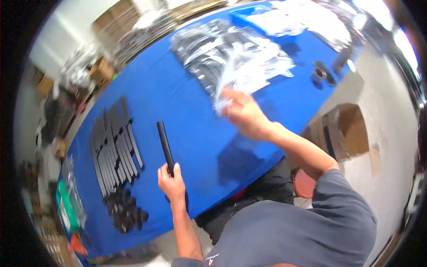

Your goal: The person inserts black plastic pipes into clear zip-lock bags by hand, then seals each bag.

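My left hand is closed around the lower end of a slim black rod, which points up and away over the blue cloth. My right hand, smeared by motion, has its fingers pinched on a clear plastic bag at the near edge of the pile of packed bags. To the left of my left hand lies a row of long grey and black strips. Small black parts are heaped just below that row.
A blue tray with white bags sits at the far end of the blue-covered table. A roll of tape lies near the right edge. Beyond it on the floor are an open cardboard box and a red stool.
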Action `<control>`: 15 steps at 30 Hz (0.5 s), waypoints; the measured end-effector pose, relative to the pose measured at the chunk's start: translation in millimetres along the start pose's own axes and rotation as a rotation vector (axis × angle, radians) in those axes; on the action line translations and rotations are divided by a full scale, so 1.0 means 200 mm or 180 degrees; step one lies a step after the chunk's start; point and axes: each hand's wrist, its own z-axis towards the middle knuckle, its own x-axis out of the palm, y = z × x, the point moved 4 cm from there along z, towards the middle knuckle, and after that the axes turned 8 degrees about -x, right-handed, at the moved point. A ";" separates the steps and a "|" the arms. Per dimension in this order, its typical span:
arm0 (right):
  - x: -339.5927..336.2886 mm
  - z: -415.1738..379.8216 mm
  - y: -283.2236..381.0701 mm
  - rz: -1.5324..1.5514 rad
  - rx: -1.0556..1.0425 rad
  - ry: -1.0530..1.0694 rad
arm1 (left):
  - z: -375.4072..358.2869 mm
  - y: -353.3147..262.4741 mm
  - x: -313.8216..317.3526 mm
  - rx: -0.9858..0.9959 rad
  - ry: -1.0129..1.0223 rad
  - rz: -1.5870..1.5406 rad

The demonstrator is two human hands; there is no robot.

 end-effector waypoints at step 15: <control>0.32 -0.15 0.32 -0.0384 -0.0727 0.2145 | 0.02 0.20 -0.28 -0.0181 -0.0241 0.1388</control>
